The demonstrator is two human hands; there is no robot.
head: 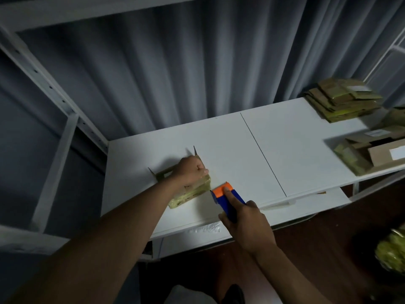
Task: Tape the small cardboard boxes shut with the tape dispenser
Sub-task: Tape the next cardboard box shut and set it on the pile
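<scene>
A small flat cardboard box (190, 192) lies on the white table (241, 154) near its left front, its surface glossy with tape. My left hand (192, 169) presses down on top of the box, fingers curled. Two flaps stick up at the box's far side. My right hand (245, 222) grips the blue tape dispenser (228, 201), index finger stretched along it onto its orange head (221, 189). The orange head touches the box's right end.
A stack of flattened cardboard boxes (341, 99) sits at the table's far right corner. Open and folded boxes (372, 154) crowd the right edge. White shelf uprights (54, 102) rise at left, grey curtain behind. A yellowish bundle (392, 253) lies lower right.
</scene>
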